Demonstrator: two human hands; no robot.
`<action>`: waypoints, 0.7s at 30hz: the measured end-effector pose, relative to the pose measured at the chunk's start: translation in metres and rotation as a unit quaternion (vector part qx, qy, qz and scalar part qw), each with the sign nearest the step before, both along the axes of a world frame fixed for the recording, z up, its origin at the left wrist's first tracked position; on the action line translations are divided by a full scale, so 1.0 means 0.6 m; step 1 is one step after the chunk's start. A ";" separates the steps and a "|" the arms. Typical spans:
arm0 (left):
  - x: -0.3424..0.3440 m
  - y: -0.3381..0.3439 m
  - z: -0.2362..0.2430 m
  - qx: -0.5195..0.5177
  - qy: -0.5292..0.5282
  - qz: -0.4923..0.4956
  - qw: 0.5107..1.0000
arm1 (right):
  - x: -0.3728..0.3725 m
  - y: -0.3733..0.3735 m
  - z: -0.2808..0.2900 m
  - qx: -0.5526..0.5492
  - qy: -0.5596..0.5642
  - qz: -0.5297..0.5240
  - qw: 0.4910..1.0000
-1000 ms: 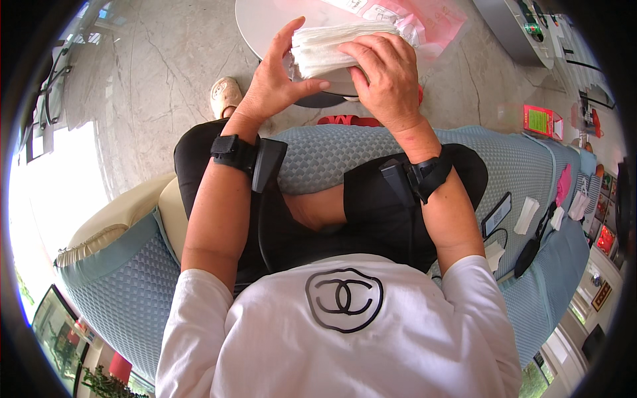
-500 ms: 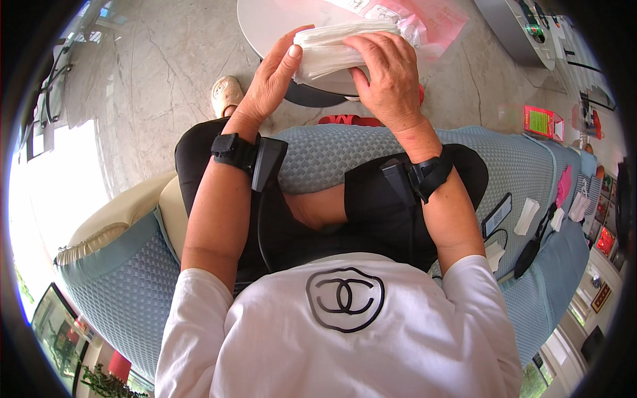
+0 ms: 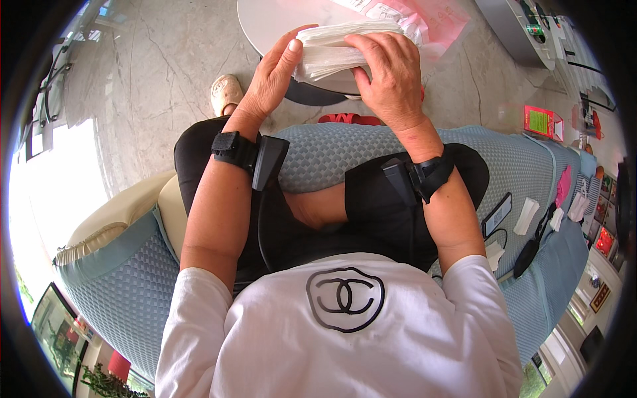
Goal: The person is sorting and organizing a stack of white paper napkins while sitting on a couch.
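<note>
A thick stack of white folded tissues (image 3: 328, 56) is held between my two hands over the near part of a round white table (image 3: 269, 20). My left hand (image 3: 273, 73) grips its left end, thumb on the near side and fingers behind. My right hand (image 3: 390, 76) clasps the right part, fingers over the top and thumb at the lower edge. Behind the stack, a pink and white plastic package (image 3: 431, 26) lies on the table.
I sit on a sofa with a light blue quilted cover (image 3: 318, 156). To my right lie a phone (image 3: 497, 213), several folded white tissues (image 3: 527, 216) and a black strap-like item (image 3: 529, 257). Red slippers (image 3: 350, 120) rest on the floor below the table; a pink-red box (image 3: 544, 122) stands farther right.
Both hands and the tissue stack have shifted very slightly to the right. The hold on the stack looks the same.
</note>
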State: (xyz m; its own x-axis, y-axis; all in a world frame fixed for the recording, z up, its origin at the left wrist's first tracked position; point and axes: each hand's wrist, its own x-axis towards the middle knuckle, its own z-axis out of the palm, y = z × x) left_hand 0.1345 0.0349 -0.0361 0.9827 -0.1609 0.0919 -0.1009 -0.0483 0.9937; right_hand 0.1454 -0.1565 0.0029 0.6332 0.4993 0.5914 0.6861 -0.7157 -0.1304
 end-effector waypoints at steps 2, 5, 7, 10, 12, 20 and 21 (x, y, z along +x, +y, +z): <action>0.002 0.002 -0.005 -0.021 -0.003 -0.005 1.000 | 0.001 0.000 0.000 -0.001 0.000 0.001 1.000; 0.003 0.001 -0.008 -0.019 -0.005 -0.002 1.000 | 0.000 -0.001 -0.001 -0.004 0.002 0.001 1.000; 0.003 0.000 -0.005 -0.018 -0.004 -0.001 1.000 | 0.000 -0.001 -0.002 -0.004 0.006 0.000 1.000; 0.004 0.001 -0.006 -0.023 0.000 -0.002 1.000 | 0.000 -0.001 -0.001 -0.002 0.003 -0.002 1.000; 0.003 0.001 -0.004 -0.028 0.002 -0.004 1.000 | 0.000 -0.001 0.000 -0.004 -0.003 0.003 1.000; 0.004 -0.001 -0.007 -0.046 0.017 0.019 0.999 | 0.000 0.001 0.004 -0.005 -0.010 0.005 1.000; 0.005 0.000 -0.008 -0.046 0.017 0.019 0.999 | 0.000 0.001 0.003 -0.003 -0.016 0.008 1.000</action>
